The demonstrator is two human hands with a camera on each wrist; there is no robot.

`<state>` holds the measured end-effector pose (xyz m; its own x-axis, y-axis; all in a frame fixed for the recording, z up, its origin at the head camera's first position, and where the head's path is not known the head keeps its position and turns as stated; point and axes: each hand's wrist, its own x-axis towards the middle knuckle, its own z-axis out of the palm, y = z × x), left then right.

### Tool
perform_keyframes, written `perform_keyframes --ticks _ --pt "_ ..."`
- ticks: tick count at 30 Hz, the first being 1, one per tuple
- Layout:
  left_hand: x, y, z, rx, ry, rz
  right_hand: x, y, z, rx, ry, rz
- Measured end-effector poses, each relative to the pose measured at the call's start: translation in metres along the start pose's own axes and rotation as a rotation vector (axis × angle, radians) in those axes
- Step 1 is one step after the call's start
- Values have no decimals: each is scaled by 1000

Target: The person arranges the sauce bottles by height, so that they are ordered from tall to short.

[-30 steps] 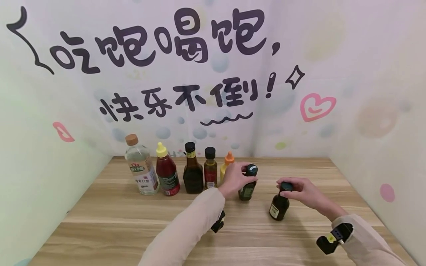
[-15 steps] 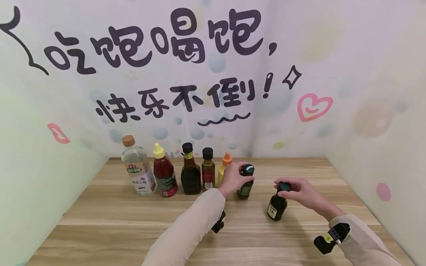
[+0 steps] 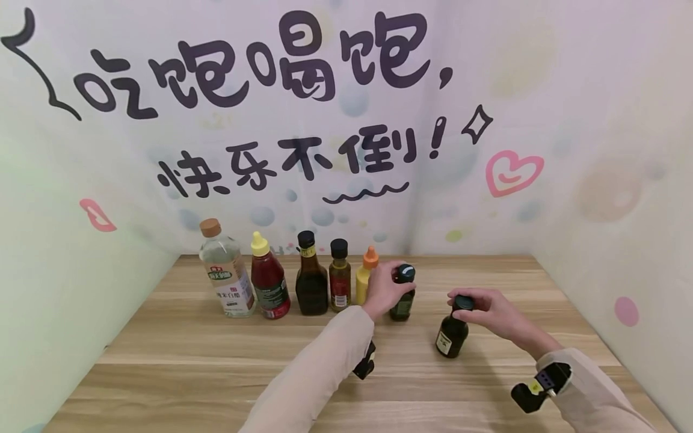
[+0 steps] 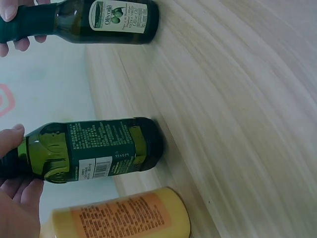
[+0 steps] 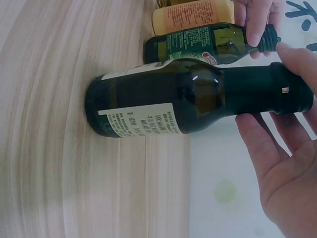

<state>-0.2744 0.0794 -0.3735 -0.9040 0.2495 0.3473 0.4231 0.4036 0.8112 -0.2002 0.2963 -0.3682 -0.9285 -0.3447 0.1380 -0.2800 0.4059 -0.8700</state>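
In the head view my left hand grips a green glass olive oil bottle at its dark cap and neck. This bottle stands nearly upright at the right end of a row, beside a yellow squeeze bottle with an orange tip. To the right and nearer, my right hand holds a second, darker olive oil bottle around its neck and cap. The left wrist view shows its pale "Olivoilà" label. Thumb and fingers wrap the long green neck in the right wrist view.
Left along the row stand a clear white vinegar bottle, a red sauce bottle with a yellow tip, a dark sauce bottle and a small black-capped bottle. The wood-grain table meets a printed backdrop behind them.
The left hand's bottle has shifted slightly back, in line with the row, and stands straighter. My right hand and its bottle have stayed about where they were. The head view drifted slightly.
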Motion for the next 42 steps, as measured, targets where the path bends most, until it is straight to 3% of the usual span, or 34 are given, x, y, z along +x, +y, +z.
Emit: perform_keyframes --ticks 11,24,31,38,42 --pt "2 -4 6 -24 27 -47 0 1 0 0 2 6" --pt "4 -5 9 -39 -10 -72 1 4 0 18 -5 -9" --pt "4 -6 10 -63 -6 -59 1 3 0 23 -21 -57" --pt "4 -10 12 -67 1 -42 0 1 -2 -60 -48 -87" --pt "4 -9 12 -60 6 -30 -1 0 -3 -55 -63 -83"
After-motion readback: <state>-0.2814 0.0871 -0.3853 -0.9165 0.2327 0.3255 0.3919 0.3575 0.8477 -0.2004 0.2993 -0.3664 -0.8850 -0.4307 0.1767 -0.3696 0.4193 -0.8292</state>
